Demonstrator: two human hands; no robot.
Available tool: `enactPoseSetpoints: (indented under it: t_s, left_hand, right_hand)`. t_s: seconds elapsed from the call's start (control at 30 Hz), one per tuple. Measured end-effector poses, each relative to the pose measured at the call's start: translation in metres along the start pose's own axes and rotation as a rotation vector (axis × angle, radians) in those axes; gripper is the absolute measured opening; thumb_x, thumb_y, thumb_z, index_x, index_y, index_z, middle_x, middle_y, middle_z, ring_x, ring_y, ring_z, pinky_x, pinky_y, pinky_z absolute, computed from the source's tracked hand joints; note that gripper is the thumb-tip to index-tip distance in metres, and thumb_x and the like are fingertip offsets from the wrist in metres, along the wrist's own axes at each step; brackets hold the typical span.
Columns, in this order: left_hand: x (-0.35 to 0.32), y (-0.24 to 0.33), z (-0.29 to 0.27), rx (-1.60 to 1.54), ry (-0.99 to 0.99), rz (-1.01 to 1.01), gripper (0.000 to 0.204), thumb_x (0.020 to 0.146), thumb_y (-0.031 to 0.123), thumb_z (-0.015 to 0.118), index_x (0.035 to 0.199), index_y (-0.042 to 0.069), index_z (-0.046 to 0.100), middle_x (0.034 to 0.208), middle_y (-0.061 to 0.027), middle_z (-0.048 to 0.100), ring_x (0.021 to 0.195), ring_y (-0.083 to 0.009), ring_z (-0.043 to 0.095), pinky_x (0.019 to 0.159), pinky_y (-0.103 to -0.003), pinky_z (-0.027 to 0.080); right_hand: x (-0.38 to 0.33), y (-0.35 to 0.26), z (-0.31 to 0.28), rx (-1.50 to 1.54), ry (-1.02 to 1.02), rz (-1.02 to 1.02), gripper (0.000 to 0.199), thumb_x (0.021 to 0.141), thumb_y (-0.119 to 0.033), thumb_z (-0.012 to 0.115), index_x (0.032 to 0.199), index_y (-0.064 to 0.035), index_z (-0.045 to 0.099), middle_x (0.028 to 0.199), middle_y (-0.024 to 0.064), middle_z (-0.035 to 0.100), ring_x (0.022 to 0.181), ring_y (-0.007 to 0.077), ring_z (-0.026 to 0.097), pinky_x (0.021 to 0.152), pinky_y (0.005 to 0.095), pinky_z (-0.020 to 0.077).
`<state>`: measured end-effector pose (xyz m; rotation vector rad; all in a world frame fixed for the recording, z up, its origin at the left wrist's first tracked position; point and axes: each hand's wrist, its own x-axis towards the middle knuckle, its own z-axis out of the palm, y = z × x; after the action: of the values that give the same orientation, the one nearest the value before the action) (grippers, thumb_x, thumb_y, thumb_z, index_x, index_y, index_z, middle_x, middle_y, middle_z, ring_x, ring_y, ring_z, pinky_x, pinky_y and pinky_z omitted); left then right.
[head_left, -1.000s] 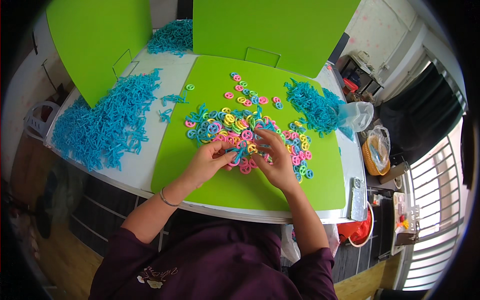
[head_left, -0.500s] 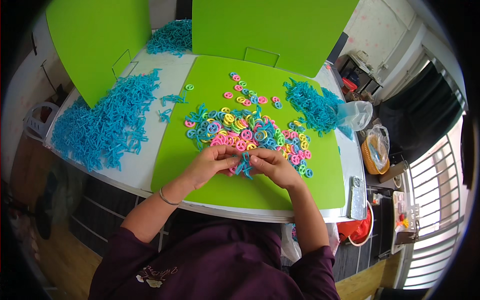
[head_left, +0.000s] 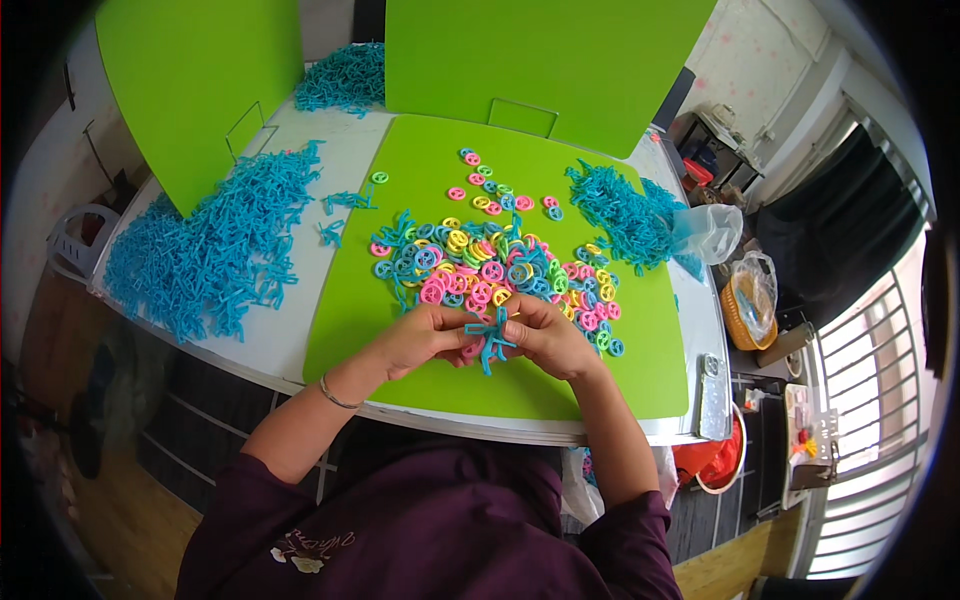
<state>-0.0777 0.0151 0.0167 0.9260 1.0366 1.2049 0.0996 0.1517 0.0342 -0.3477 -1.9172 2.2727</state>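
1. Head view: the left hand [head_left: 415,335] and the right hand [head_left: 550,338] meet at the centre of the frame, just below the pile of pink, yellow, green and blue plastic rings [head_left: 492,268].
2. Between them is a cluster of thin, light-blue, branching plastic pieces [head_left: 489,350]; whether it is one piece or several linked, I cannot tell.
3. Each grip has thumb and fingers pinched together on this cluster, left and right. Pink plastic shows under the left fingers; how firmly it is held is unclear.
4. A second ago the right fingers were spread at the ring pile; now they are drawn in, and the cluster hangs lower, its arms fanned out over the lime-green flat mat [head_left: 460,390].
5. That suggests handling has passed from picking at the pile to two-handed fitting or adjusting.
6. The heap of blue plastic pieces [head_left: 220,250] at left, on the white surface [head_left: 320,270], looks unchanged.
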Motion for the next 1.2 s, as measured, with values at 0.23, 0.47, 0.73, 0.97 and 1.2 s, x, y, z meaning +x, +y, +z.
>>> enactPoseSetpoints:
  t_s: [0.23,0.47,0.73,0.97,1.2]
  left_hand:
    - [-0.001,0.003,0.003,0.073,0.053,0.155,0.036,0.091,0.010,0.058,0.126,0.006,0.052,0.080,-0.0009,0.062,0.073,-0.0087,0.059,0.063,-0.024,0.047]
    - [0.004,-0.005,0.003,0.312,0.370,0.404,0.015,0.089,0.010,0.062,0.100,0.001,0.067,0.076,-0.0005,0.062,0.063,-0.0057,0.056,0.054,-0.021,0.045]
    - [0.001,0.002,0.000,0.259,0.466,0.321,0.015,0.089,0.015,0.063,0.089,0.000,0.067,0.065,0.0024,0.058,0.056,-0.0032,0.049,0.050,-0.019,0.040]
    - [0.003,-0.004,0.000,0.389,0.388,0.286,0.015,0.088,0.014,0.064,0.095,0.000,0.067,0.070,0.0007,0.062,0.060,-0.0052,0.055,0.052,-0.020,0.043]
    - [0.005,-0.001,-0.001,0.292,0.525,0.408,0.022,0.089,0.007,0.061,0.110,0.001,0.060,0.084,-0.0027,0.065,0.074,-0.0081,0.062,0.063,-0.021,0.051]
  right_hand:
    - [0.003,-0.003,-0.001,0.279,0.059,0.010,0.017,0.093,-0.022,0.056,0.098,-0.0060,0.055,0.082,0.0033,0.061,0.075,0.0159,0.065,0.068,0.0314,0.0570]
    - [0.006,-0.007,0.009,-0.049,0.154,0.069,0.022,0.093,-0.021,0.057,0.103,-0.0015,0.059,0.085,0.0035,0.064,0.068,0.0142,0.065,0.064,0.0279,0.0538]
    - [0.000,-0.009,0.006,-0.230,0.263,-0.023,0.030,0.090,-0.017,0.060,0.115,0.0000,0.060,0.082,0.0053,0.064,0.065,0.0137,0.063,0.062,0.0278,0.0529]
    - [-0.004,-0.009,-0.004,0.068,0.315,-0.066,0.012,0.087,-0.012,0.064,0.091,-0.0012,0.064,0.082,0.0033,0.064,0.070,0.0117,0.061,0.064,0.0272,0.0510]
    - [-0.003,-0.007,-0.003,-0.223,0.330,-0.291,0.012,0.090,-0.012,0.061,0.094,-0.0011,0.063,0.081,0.0040,0.065,0.081,0.0134,0.062,0.076,0.0276,0.0475]
